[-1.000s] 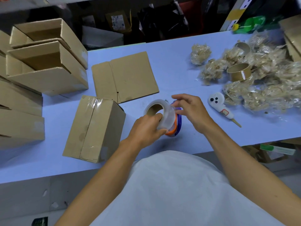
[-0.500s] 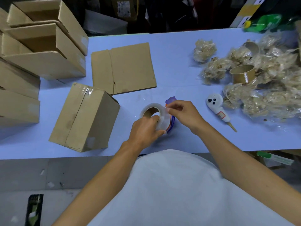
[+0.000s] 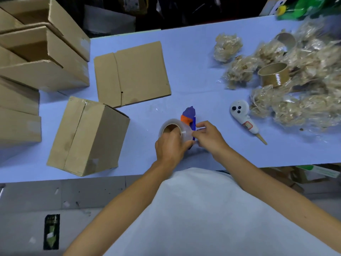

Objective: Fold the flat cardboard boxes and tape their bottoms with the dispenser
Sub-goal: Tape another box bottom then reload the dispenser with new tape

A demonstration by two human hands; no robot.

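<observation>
A blue and orange tape dispenser (image 3: 190, 117) with a clear tape roll (image 3: 173, 127) sits near the table's front edge. My left hand (image 3: 170, 147) grips the roll from the near side. My right hand (image 3: 207, 136) pinches the tape's edge at the roll's right side, fingers closed on it. A folded box (image 3: 88, 135) with a taped bottom stands to the left of my hands. One flat cardboard box (image 3: 132, 73) lies behind it on the blue table (image 3: 193, 58).
Several folded boxes (image 3: 42, 52) are stacked at the far left. Crumpled used tape (image 3: 295, 89) with empty tape cores (image 3: 273, 73) fills the right side. A white controller (image 3: 243, 117) lies right of my hands. The table's front edge is close to my body.
The view has shifted closer and downward. My right hand has slid down the roll's right side; the dispenser's blue and orange top now shows above the roll.
</observation>
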